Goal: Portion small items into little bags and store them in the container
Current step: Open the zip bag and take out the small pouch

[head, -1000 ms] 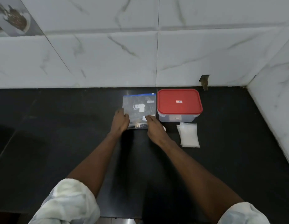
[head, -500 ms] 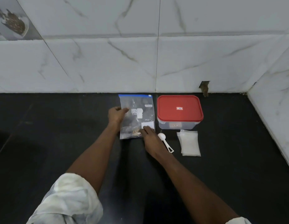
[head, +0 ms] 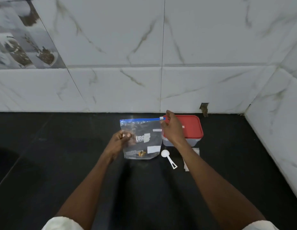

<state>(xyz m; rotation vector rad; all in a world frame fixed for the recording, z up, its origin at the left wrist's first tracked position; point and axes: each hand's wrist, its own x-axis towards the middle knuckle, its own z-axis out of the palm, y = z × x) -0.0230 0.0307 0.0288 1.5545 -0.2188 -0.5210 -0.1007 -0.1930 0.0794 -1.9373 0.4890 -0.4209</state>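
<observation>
Above the counter (head: 61,163), bag (head: 144,130) upright: left hand (head: 118,143) gripping, right hand (head: 171,130) pinching slider (head: 161,118)

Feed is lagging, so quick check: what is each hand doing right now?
Left hand: closed, gripping the left edge of the bag.
Right hand: closed, pinching the slider at the bag's top right corner.

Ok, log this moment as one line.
left hand grips clear plastic zip bag | right hand pinches its white slider | red-lidded plastic container closed | white plastic scoop on black counter
</observation>
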